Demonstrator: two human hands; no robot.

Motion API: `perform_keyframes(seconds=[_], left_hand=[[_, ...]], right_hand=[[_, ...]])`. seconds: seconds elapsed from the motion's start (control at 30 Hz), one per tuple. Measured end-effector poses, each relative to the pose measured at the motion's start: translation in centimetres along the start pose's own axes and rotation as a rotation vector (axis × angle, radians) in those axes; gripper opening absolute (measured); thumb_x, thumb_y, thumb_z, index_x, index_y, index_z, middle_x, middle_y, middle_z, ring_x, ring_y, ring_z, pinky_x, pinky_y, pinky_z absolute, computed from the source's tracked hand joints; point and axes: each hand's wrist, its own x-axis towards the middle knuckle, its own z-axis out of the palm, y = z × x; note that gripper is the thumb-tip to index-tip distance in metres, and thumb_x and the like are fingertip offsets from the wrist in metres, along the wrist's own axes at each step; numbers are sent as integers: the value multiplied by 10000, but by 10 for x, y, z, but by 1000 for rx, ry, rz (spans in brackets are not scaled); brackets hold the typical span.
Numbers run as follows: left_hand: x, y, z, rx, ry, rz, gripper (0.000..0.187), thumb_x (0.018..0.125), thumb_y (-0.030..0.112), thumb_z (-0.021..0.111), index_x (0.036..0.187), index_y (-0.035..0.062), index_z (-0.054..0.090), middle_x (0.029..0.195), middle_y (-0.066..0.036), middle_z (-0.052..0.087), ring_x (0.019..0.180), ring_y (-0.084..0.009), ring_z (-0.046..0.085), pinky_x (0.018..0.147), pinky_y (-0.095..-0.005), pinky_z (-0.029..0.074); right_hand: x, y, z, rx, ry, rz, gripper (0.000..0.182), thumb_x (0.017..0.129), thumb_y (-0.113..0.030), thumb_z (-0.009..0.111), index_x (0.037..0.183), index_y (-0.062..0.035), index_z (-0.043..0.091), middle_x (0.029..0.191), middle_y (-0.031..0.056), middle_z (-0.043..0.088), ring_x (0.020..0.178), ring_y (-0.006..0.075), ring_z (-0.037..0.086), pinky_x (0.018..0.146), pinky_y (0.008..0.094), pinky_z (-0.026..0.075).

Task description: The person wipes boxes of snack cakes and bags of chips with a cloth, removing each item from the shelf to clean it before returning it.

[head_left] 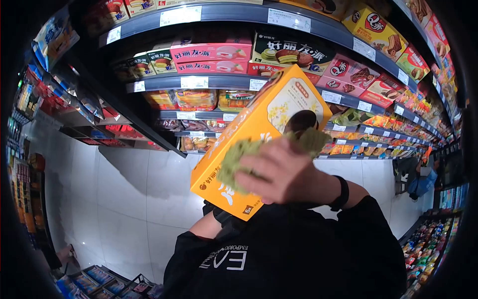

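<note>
A yellow-orange box (pixel 236 144) with white lettering and a picture of a round dark cake is tilted in mid-air before my chest. My left hand is under its lower end; the fingers are hidden behind the box, and only the left wrist (pixel 208 225) with a dark band shows. Bunched up against the upper face of the box is a green cloth (pixel 240 154). My right hand (pixel 271 172), its fingers bent, holds this cloth and covers part of the printing. A black band (pixel 341 193) is round my right wrist.
Beyond the box, curved shelves (pixel 219 81) carry boxed and bagged snacks, including pink boxes (pixel 211 52) and a dark green box (pixel 294 50). More racks stand at left and lower right. At lower left are trays of goods (pixel 99 279). Pale floor tiles (pixel 122 199) lie below.
</note>
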Motion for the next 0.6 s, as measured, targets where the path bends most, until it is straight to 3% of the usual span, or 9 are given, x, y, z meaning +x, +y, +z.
perform_keyframes(seconds=[0.03, 0.1, 0.23, 0.27, 0.33, 0.43, 0.53, 0.57, 0.6], left_hand=[[-2, -1, -1, -24, 10, -24, 642, 802, 440, 492, 1290, 92, 260, 978, -152, 351, 764, -236, 427, 670, -406, 434], [-6, -6, -2, -78, 23, -63, 651, 798, 446, 496, 1291, 94, 258, 976, -158, 350, 763, -238, 428, 667, -409, 437], [-9, -14, 5, -130, 118, -96, 668, 790, 459, 504, 1293, 97, 255, 973, -169, 349, 760, -242, 429, 660, -414, 442], [-5, -15, 16, -50, 236, -68, 610, 799, 471, 478, 1249, 100, 296, 903, -154, 392, 679, -220, 488, 633, -400, 483], [-4, -14, 12, -79, 181, -74, 626, 802, 458, 486, 1266, 91, 281, 919, -165, 374, 705, -231, 463, 650, -417, 475], [-4, -10, 8, -108, 103, -84, 638, 807, 440, 495, 1280, 79, 264, 931, -177, 357, 728, -240, 439, 668, -434, 468], [-10, -8, 8, -115, 51, -115, 625, 814, 422, 496, 1274, 71, 259, 917, -177, 359, 718, -237, 440, 672, -433, 470], [-12, -8, 6, -121, 29, -125, 621, 816, 416, 496, 1272, 69, 257, 912, -177, 360, 715, -235, 440, 673, -433, 471], [-12, -8, 5, -31, 105, -157, 572, 783, 474, 532, 1181, 92, 380, 844, -130, 434, 665, -229, 525, 593, -370, 489]], right_hand=[[1, -8, 0, 35, -49, -174, 237, 592, -148, 609, 828, -159, 589, 870, -28, 558, 731, 137, 516, 661, 274, 433], [0, 1, -8, 264, -141, -177, 234, 603, -147, 608, 836, -163, 592, 870, -29, 561, 716, 137, 518, 626, 261, 428], [2, 50, -30, 7, -30, -38, 220, 628, -128, 601, 846, -154, 578, 895, -2, 527, 725, 166, 497, 586, 280, 402], [-1, 57, -33, -84, 11, 103, 237, 629, -126, 605, 862, -156, 577, 894, -5, 525, 727, 169, 497, 578, 287, 400], [-9, 51, -31, -218, 136, 302, 244, 624, -121, 615, 861, -168, 583, 884, -13, 529, 746, 177, 500, 572, 308, 395], [-33, 7, -16, -63, 68, 120, 242, 616, -105, 625, 846, -176, 598, 875, -14, 547, 755, 193, 505, 576, 309, 399], [-44, 19, -31, -48, 59, 50, 232, 619, -95, 629, 835, -178, 609, 858, -16, 558, 745, 202, 505, 585, 301, 408], [-44, 37, -42, -193, 92, 162, 229, 626, -77, 628, 843, -145, 607, 871, 0, 562, 751, 210, 508, 589, 301, 417], [-43, 53, -50, -227, 197, 299, 243, 613, -54, 630, 847, -113, 602, 894, 31, 565, 756, 226, 511, 614, 325, 416]])
